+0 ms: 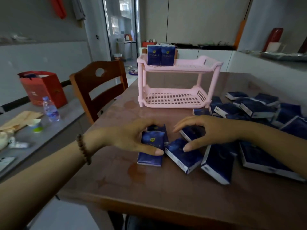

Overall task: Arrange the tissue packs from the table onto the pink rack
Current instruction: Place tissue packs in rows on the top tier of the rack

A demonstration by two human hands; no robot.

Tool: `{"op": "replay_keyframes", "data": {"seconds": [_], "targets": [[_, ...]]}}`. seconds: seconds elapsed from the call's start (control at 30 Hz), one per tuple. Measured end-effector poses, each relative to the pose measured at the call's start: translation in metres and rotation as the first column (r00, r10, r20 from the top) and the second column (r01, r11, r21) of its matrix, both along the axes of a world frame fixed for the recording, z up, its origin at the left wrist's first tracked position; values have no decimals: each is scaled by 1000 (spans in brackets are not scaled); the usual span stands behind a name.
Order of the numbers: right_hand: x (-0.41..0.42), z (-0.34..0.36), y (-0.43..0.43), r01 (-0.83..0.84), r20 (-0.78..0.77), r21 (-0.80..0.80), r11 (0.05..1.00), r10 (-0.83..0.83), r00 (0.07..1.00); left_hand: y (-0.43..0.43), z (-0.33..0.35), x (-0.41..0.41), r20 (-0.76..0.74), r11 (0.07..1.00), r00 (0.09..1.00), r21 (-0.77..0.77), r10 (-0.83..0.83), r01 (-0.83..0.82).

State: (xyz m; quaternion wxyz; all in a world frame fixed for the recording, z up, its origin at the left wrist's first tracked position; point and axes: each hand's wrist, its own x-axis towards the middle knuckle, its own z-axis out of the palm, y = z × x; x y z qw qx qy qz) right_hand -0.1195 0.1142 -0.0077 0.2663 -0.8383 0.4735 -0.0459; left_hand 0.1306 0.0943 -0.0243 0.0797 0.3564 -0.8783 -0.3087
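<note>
Tissue pack (150,146) upright, gripped in left hand (132,136); right hand (207,131) arched over second pack (191,132), grip unclear.

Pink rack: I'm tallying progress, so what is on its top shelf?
Two blue tissue packs stand upright, side by side, at the left end of the top shelf. Whatever lies behind them is covered.

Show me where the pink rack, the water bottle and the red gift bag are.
pink rack (174,98): head view, bare slotted floor of lower shelf.
water bottle (50,109): head view, middle of its clear body.
red gift bag (44,91): head view, its front face.
</note>
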Motion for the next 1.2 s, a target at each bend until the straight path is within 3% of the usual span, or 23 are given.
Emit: {"op": "replay_keyframes", "data": {"seconds": [0.17, 0.27, 0.4, 0.63, 0.87, 1.07, 1.2], "targets": [[1, -13, 6, -42, -122, -26, 999, 39, 992, -2, -18, 8, -28, 984, 998, -169, 57, -61], [2, -16, 10, -21, -111, -49, 999, 16, 994, 3, -19, 9, -81, 972, 996, -229, 31, -49], [1, -18, 17, 33, -43, -88, 996, -37, 998, 11, -13, 6, -199, 988, 980, -150, -7, -24], [-6, -22, 17, 100, 158, -57, 993, -90, 983, 9, -7, 4, -258, 996, 965, -58, 56, -74], [-11, 2, -2, 230, 552, 61, 971, -225, 803, -11, 28, -5, -372, 987, 915, 35, 157, -155], [-20, 58, -35, 272, 693, 155, 950, -301, 656, -45, 83, -6, -493, 978, 848, 160, 196, -133], [-23, 97, -61, 268, 715, 147, 952, -290, 637, -78, 115, -12, -592, 967, 765, 171, 253, -188]]}}
